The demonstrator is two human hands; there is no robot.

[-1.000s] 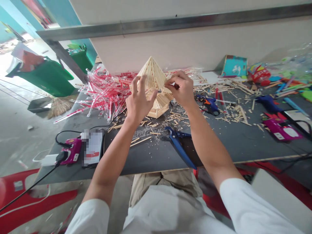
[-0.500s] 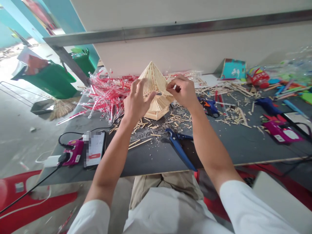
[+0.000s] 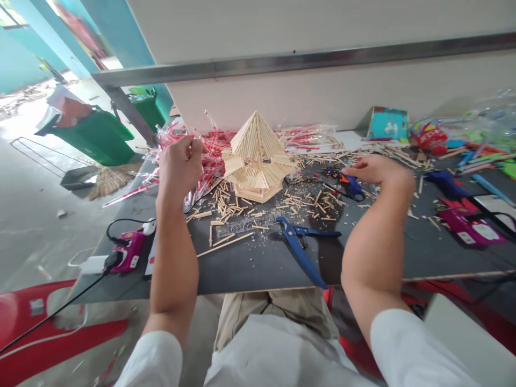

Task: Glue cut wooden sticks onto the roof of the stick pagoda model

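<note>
A pale stick-built model (image 3: pixel 258 161) with a pointed roof, flared lower eaves and a many-sided base stands on the dark table, touched by neither hand. My left hand (image 3: pixel 180 166) is raised left of it, before the red-and-clear plastic wrappers. Its fingers are curled into a pinch; what they hold, if anything, is hidden. My right hand (image 3: pixel 381 171) reaches over a blue glue gun (image 3: pixel 353 185) with an orange trigger. Its thumb and fingers extend toward the gun without a visible grip. Blue-handled cutters (image 3: pixel 300 250) lie in front of the model, beside a clear ruler (image 3: pixel 231 228).
Cut sticks (image 3: pixel 226 204) and crumbs litter the table around the model. Plastic wrappers (image 3: pixel 213 148) pile up behind. A purple power socket (image 3: pixel 131 252) with cables sits left, another purple socket (image 3: pixel 470 223) right. A second blue glue gun (image 3: pixel 445 180) lies on the right.
Both hands have left the model and moved apart, the left one toward the wrappers, the right one to the glue gun. The model now shows fully. My left forearm now covers most of the phone.
</note>
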